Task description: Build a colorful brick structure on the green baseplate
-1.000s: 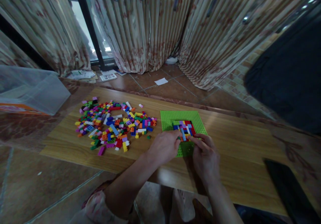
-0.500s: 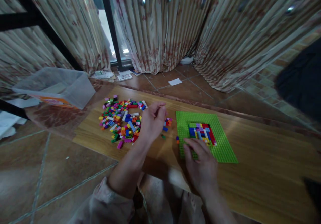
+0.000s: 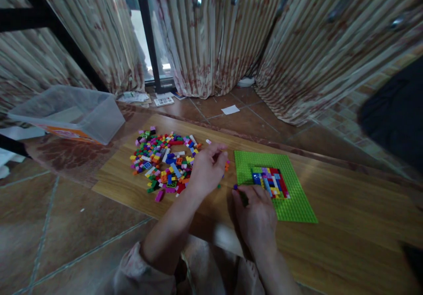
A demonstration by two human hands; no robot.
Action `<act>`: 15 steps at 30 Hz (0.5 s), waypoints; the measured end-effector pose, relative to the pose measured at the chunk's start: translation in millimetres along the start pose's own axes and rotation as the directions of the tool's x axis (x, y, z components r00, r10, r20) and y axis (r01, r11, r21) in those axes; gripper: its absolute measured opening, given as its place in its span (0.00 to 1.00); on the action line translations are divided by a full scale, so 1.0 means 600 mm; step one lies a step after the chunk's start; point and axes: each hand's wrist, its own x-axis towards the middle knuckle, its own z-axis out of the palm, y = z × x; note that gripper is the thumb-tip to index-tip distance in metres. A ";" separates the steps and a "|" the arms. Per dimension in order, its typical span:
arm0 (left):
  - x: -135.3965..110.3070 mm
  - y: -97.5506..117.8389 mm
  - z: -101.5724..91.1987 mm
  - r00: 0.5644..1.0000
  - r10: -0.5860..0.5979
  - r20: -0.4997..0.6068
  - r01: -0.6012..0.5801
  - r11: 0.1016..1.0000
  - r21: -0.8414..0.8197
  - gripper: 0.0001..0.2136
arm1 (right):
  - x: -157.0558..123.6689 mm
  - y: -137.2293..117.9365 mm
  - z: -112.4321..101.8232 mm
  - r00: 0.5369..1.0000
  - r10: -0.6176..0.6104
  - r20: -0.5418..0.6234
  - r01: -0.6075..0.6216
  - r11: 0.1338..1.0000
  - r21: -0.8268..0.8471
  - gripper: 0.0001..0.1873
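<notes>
My left hand (image 3: 209, 168) hovers over the right edge of a loose pile of toy bricks (image 3: 161, 154), its fingers curled in toward the thumb. Anything inside that pinch is too small or hidden to make out. Lower and to the right, my right hand (image 3: 256, 211) has thumb and forefinger closed at a small dark blue brick (image 3: 235, 187) on the wood beside the green baseplate (image 3: 299, 207). Its other fingers lie over the plate's near left corner. On the baseplate sits a flat, many-coloured brick build (image 3: 272, 182).
A wooden board (image 3: 357, 224) carries the bricks and plate. One white brick (image 3: 208, 141) lies apart behind my left hand. A clear plastic bin (image 3: 109, 118) with an orange label stands at the left. Curtains (image 3: 211, 39) hang behind, and papers (image 3: 230, 110) lie on the tiled floor.
My right hand has moved left off the build to the small blue brick, its fingers closing there. My left hand has shifted slightly right and down, uncovering a white brick.
</notes>
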 end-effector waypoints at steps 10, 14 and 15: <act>-0.012 0.013 0.010 0.967 0.008 0.255 -0.067 0.972 0.223 0.09 | 0.005 0.025 -0.024 0.982 0.137 -0.127 -0.084 0.930 0.358 0.10; -0.016 0.017 0.019 0.951 0.022 0.308 -0.108 0.958 0.267 0.08 | 0.006 0.081 -0.057 0.927 0.329 -0.179 -0.210 0.852 0.479 0.10; -0.018 0.018 0.023 0.948 0.019 0.318 -0.112 0.954 0.277 0.09 | 0.007 0.095 -0.064 0.912 0.367 -0.181 -0.242 0.841 0.485 0.11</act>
